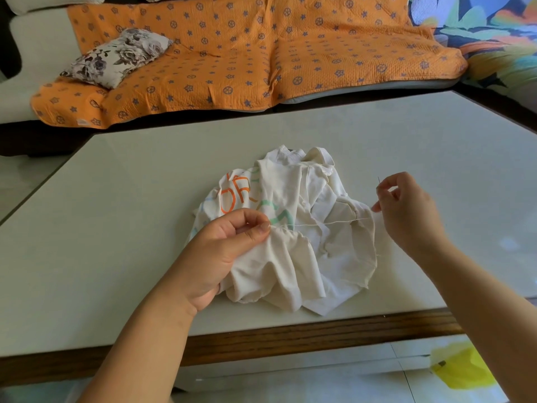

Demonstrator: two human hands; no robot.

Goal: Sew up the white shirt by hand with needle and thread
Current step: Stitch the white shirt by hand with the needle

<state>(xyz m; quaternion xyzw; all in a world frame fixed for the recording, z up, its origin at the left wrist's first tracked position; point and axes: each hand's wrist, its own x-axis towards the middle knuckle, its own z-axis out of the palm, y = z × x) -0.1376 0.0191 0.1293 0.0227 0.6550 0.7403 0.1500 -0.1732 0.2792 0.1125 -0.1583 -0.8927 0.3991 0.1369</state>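
Left fingers (257, 231) on gathered shirt (290, 257)

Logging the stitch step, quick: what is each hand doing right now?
Left hand: pinches a fold of the crumpled white cotton shirt.
Right hand: pinches the thin metal needle, white thread taut to the shirt.

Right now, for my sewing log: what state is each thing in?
White shirt: crumpled on the table.
Thread: taut between shirt and right hand.
Needle: clear of the cloth, pinched, tip up.
Left hand: pinches a shirt fold.
Right hand: pinches the needle.
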